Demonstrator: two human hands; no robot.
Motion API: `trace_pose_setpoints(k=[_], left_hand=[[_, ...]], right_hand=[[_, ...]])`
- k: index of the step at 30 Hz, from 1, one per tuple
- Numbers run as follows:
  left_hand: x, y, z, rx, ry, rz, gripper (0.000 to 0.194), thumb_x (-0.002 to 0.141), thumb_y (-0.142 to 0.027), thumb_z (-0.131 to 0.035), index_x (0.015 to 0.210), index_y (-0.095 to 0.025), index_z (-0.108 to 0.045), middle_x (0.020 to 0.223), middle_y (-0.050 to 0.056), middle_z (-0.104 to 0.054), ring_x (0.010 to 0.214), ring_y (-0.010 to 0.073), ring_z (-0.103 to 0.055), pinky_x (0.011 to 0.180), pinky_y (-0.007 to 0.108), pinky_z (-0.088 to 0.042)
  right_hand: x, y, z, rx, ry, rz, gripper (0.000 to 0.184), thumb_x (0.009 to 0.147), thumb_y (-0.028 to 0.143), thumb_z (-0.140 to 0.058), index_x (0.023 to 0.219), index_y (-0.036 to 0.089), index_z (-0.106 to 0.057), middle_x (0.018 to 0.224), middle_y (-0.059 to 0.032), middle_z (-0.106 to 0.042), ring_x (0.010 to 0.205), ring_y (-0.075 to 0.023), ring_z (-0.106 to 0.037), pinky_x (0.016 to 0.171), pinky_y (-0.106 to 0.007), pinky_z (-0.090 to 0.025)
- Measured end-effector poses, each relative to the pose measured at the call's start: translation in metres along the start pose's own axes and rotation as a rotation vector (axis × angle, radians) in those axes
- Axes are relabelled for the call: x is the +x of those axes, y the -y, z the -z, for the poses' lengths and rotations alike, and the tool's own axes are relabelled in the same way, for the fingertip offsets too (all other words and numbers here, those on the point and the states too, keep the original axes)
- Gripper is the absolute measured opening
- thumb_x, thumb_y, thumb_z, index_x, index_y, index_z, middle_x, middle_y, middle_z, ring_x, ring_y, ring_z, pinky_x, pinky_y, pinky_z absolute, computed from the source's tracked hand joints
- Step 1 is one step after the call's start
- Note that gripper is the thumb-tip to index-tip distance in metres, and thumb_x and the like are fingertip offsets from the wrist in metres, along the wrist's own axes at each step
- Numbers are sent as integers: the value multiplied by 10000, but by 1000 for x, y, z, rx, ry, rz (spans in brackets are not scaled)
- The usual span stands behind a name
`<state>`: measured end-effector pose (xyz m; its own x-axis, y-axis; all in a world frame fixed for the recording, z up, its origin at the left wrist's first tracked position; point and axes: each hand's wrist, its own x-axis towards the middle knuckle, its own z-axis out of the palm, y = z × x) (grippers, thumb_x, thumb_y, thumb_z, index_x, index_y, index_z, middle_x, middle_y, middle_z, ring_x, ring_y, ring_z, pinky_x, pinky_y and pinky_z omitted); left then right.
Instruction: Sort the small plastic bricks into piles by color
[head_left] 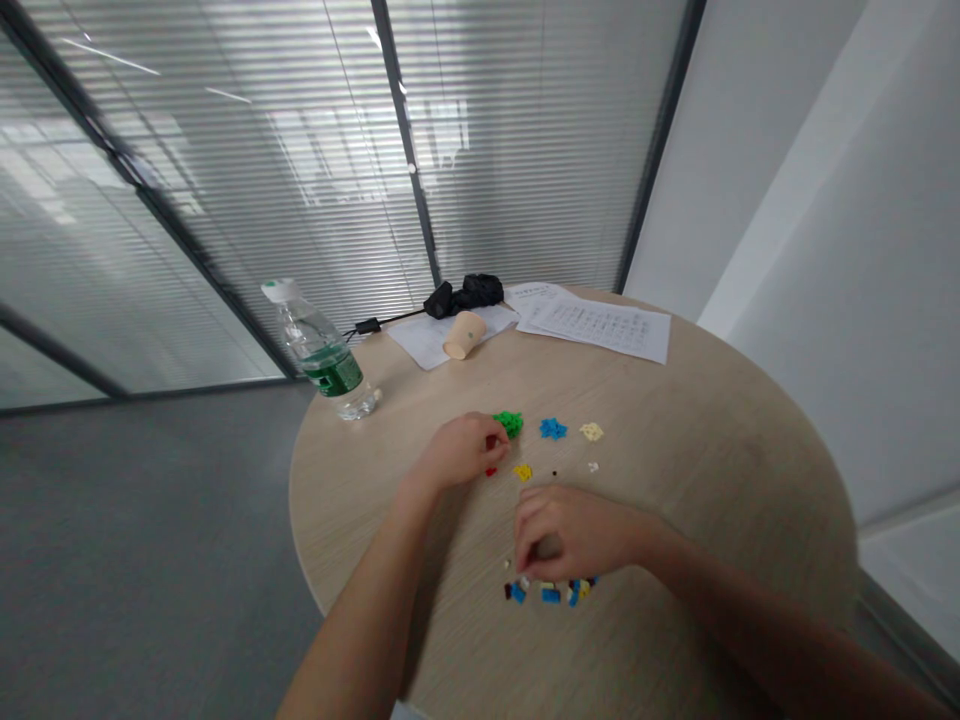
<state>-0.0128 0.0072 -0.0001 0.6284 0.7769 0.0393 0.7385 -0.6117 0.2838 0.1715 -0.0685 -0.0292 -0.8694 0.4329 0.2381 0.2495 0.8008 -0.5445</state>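
My left hand (466,446) is curled over the red pieces (491,471), beside a pile of green toy bricks (511,424). Its thumb and fingers are closed, and whatever they may hold is hidden. Nearer to me, my right hand (570,528) bends down with pinched fingers at a mixed group of small bricks (551,595), partly covering it. I cannot make out anything between those fingertips. Sorted heaps lie beyond: blue bricks (553,428), cream bricks (592,431), yellow bricks (523,472), a few white pieces (593,467) and one tiny dark piece (554,473).
On the round wooden table (720,450) stands a tilted-looking water bottle (326,355) at the left. A paper cup (464,335) lies on its side on white paper. Behind it are a folded black umbrella (476,292) and printed sheets (600,325), near the blinds.
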Motion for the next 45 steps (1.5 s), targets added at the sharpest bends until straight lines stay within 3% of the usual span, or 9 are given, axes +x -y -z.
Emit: trace_pose_setpoints(k=[7, 17, 21, 26, 30, 35, 45], left_hand=[[-3, 3, 8, 12, -44, 62, 186, 809, -205, -485, 840, -173, -665, 827, 36, -653, 725, 155, -566, 678, 262, -417], [-1, 4, 3, -16, -3, 46, 170, 804, -219, -503, 829, -178, -666, 803, 24, -646, 695, 144, -557, 642, 244, -399], [-1, 2, 3, -63, 82, 10, 141, 762, -203, -550, 814, -185, -680, 779, 16, -633, 690, 141, -548, 632, 237, -396], [0, 2, -1, -61, 93, -33, 130, 747, -240, -587, 823, -197, -683, 793, 14, -622, 692, 141, -542, 631, 238, -394], [0, 4, -4, -59, 118, -32, 124, 748, -259, -601, 823, -201, -680, 798, 7, -629, 681, 137, -548, 619, 237, -391], [0, 6, -4, -69, 143, -30, 113, 739, -238, -602, 808, -210, -687, 793, -4, -660, 687, 136, -566, 632, 241, -397], [-1, 7, -3, -55, 189, 8, 110, 717, -221, -582, 717, -192, -688, 719, -4, -658, 650, 127, -568, 595, 223, -382]], right_hand=[[2, -4, -4, 28, 102, -34, 95, 761, 252, -687, 817, 189, -729, 785, -14, -695, 782, -140, -599, 789, -254, -428], [5, 3, 0, -11, 173, -63, 35, 769, 204, -673, 768, 173, -688, 704, 7, -637, 762, -139, -541, 749, -238, -396], [-2, 0, 17, -12, 73, -150, 67, 812, 215, -631, 791, 157, -659, 778, -23, -635, 809, -146, -545, 759, -246, -393], [-28, -31, 48, -183, -145, -428, 127, 851, 214, -545, 788, 155, -637, 822, -53, -636, 821, -177, -539, 754, -291, -378], [-47, -52, 61, -236, -139, -570, 147, 819, 197, -542, 712, 147, -630, 748, -55, -624, 758, -178, -544, 712, -287, -372], [-56, -59, 63, -158, -88, -672, 144, 789, 221, -554, 708, 147, -648, 722, -50, -636, 684, -160, -556, 631, -257, -367], [-59, -60, 64, -89, -64, -717, 150, 764, 223, -551, 727, 138, -669, 721, -56, -657, 686, -171, -590, 616, -253, -396]])
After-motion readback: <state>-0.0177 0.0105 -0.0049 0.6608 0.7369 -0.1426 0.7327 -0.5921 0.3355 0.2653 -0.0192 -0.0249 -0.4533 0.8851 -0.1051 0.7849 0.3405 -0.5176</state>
